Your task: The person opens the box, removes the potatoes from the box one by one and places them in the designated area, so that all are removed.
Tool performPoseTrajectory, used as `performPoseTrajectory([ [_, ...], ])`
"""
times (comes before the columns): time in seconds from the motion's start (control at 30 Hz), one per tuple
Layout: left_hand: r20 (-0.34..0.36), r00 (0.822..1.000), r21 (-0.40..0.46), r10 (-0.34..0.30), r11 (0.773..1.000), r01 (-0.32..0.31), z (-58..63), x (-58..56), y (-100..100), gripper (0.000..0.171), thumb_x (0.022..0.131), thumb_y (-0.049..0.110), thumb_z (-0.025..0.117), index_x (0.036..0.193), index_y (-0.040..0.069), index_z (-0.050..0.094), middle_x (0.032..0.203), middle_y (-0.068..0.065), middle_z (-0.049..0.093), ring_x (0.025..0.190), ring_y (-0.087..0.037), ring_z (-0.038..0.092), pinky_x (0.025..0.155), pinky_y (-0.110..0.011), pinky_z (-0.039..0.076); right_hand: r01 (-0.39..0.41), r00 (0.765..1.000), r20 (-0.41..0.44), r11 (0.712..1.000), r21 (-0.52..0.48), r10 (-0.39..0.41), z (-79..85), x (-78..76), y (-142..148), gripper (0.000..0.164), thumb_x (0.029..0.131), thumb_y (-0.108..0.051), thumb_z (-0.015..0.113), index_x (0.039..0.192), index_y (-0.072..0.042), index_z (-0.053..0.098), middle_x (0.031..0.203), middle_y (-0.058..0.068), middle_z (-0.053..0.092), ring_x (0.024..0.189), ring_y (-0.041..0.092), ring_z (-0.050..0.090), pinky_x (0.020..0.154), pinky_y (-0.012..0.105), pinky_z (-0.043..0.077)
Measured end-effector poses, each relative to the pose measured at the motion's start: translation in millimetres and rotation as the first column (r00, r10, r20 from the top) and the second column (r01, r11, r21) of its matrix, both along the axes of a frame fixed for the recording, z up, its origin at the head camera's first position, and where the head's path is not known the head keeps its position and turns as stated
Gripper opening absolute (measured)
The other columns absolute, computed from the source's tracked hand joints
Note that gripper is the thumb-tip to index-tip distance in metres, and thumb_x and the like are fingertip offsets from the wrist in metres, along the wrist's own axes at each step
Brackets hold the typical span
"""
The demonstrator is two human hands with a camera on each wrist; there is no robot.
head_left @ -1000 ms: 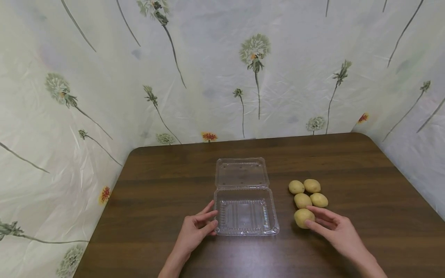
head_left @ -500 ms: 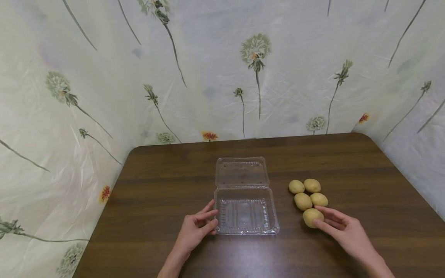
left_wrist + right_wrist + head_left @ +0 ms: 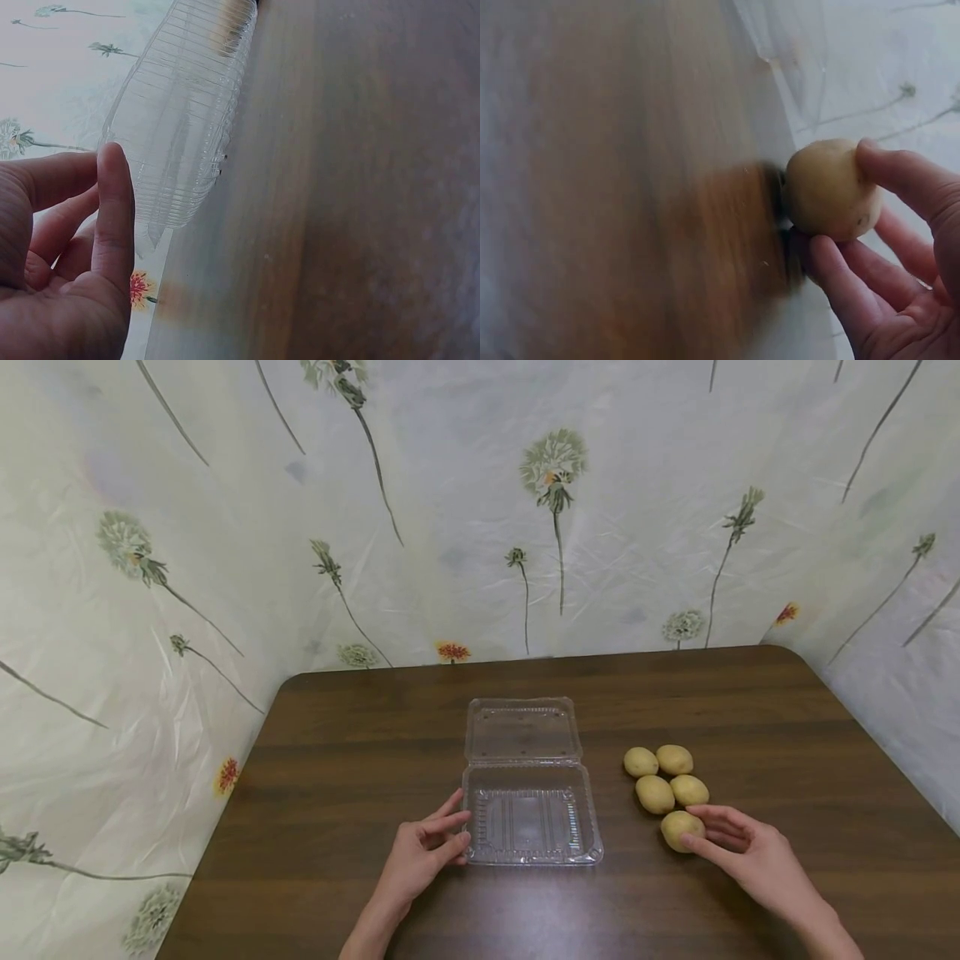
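My left hand pinches the left rim of a clear plastic clamshell container between thumb and fingers. The container lies with its lid folded back towards the far side. No items show inside its base. On the right, my right hand holds a yellow potato with the thumb in front and fingers behind. The right wrist view shows that potato between thumb and fingertips. Just beyond it, several more potatoes sit in a cluster.
The dark wooden table has rounded far corners. Behind and beside it hangs a pale sheet printed with dandelions. Between the container and the potatoes lies a strip of bare table.
My right hand has moved the potato rightward, a little away from the container. The left hand keeps its hold on the rim, and the other potatoes stay put.
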State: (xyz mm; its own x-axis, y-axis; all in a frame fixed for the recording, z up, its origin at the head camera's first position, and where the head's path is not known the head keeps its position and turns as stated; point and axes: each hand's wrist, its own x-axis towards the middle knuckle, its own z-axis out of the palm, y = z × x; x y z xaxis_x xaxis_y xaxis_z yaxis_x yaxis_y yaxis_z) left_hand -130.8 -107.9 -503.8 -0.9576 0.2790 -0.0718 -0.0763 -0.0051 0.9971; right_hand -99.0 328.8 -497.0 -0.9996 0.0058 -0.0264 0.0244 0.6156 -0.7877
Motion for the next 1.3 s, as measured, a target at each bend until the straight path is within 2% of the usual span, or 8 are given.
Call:
performPoseTrajectory([
  [0.23, 0.006, 1.000, -0.003, 0.002, 1.000, -0.002, 0.6, 1.3, -1, 0.039, 0.089, 0.005, 0.072, 0.125, -0.008, 0.062, 0.150, -0.006, 0.042, 0.073, -0.011, 0.062, 0.072, -0.030, 0.060, -0.007, 1.000, 0.018, 0.993, 0.119, 0.005, 4.4, -2.4, 1, 0.050, 0.089, -0.046, 0.069, 0.130, -0.018, 0.063, 0.130, 0.013, 0.061, 0.108, 0.025, 0.063, 0.077, 0.034, 0.054],
  [0.33, 0.008, 1.000, -0.003, 0.003, 1.000, -0.003, 0.5, 2.3, -1, 0.039, 0.089, 0.005, 0.072, 0.125, -0.008, 0.062, 0.150, -0.007, 0.042, 0.073, -0.011, 0.062, 0.072, -0.030, 0.060, 0.005, 1.000, -0.005, 0.992, 0.124, -0.004, 3.8, -2.3, 0, 0.050, 0.089, -0.044, 0.070, 0.128, -0.015, 0.063, 0.128, 0.015, 0.061, 0.103, 0.017, 0.065, 0.075, 0.032, 0.054],
  [0.5, -0.003, 1.000, -0.002, 0.004, 1.000, -0.004, 0.0, 3.0, 1, 0.039, 0.089, 0.004, 0.072, 0.124, -0.009, 0.062, 0.150, -0.008, 0.042, 0.073, -0.010, 0.062, 0.071, -0.030, 0.060, 0.035, 0.998, -0.062, 0.991, 0.132, -0.027, 3.6, -3.1, 1, 0.045, 0.088, -0.041, 0.072, 0.123, -0.013, 0.064, 0.117, 0.011, 0.068, 0.093, -0.006, 0.061, 0.069, 0.018, 0.050],
  [0.73, -0.019, 1.000, -0.005, 0.007, 1.000, -0.007, -1.0, 1.9, 1, 0.039, 0.088, 0.003, 0.071, 0.124, -0.010, 0.062, 0.149, -0.008, 0.043, 0.071, -0.010, 0.062, 0.071, -0.030, 0.061, 0.020, 0.999, -0.051, 0.982, 0.187, -0.010, 9.7, -4.2, 7, 0.044, 0.089, -0.044, 0.070, 0.123, -0.017, 0.068, 0.119, 0.010, 0.068, 0.095, -0.001, 0.060, 0.072, 0.022, 0.049],
  [0.97, -0.104, 0.993, -0.021, 0.048, 0.999, -0.050, -2.0, 5.6, 3, 0.039, 0.089, 0.004, 0.071, 0.124, -0.009, 0.062, 0.147, -0.012, 0.046, 0.073, -0.012, 0.065, 0.067, -0.035, 0.061, -0.004, 0.991, -0.129, 0.989, 0.150, 0.024, 9.5, -3.6, 8, 0.035, 0.089, -0.035, 0.074, 0.118, -0.016, 0.071, 0.115, 0.008, 0.068, 0.092, -0.003, 0.061, 0.069, 0.017, 0.053],
  [1.17, -0.246, 0.964, -0.090, 0.103, 0.988, -0.128, 2.0, 5.6, 2, 0.035, 0.095, 0.014, 0.066, 0.125, -0.004, 0.064, 0.142, -0.013, 0.051, 0.073, -0.032, 0.069, 0.061, -0.035, 0.061, 0.082, 0.965, -0.260, 0.986, 0.148, -0.041, 17.2, -5.7, 12, 0.032, 0.091, -0.030, 0.072, 0.120, -0.017, 0.069, 0.114, 0.008, 0.068, 0.094, -0.013, 0.055, 0.069, 0.007, 0.049],
  [1.23, -0.299, 0.945, -0.130, 0.130, 0.976, -0.176, 6.2, 2.6, -1, 0.034, 0.096, 0.017, 0.065, 0.126, 0.000, 0.065, 0.141, -0.012, 0.052, 0.077, -0.034, 0.069, 0.062, -0.034, 0.061, 0.101, 0.950, -0.309, 0.978, 0.182, -0.040, 24.3, -10.9, 14, 0.034, 0.092, -0.029, 0.070, 0.125, -0.019, 0.067, 0.122, 0.009, 0.065, 0.104, 0.000, 0.058, 0.079, 0.019, 0.051],
  [1.3, -0.380, 0.913, -0.211, 0.145, 0.948, -0.238, 11.6, -2.8, -8, 0.034, 0.098, 0.021, 0.063, 0.127, 0.004, 0.065, 0.140, -0.008, 0.053, 0.092, -0.032, 0.069, 0.070, -0.037, 0.061, 0.083, 0.943, -0.333, 0.972, 0.218, -0.006, 32.3, -18.5, 17, 0.039, 0.094, -0.028, 0.067, 0.133, -0.020, 0.062, 0.135, 0.012, 0.057, 0.118, 0.019, 0.055, 0.093, 0.039, 0.048],
])
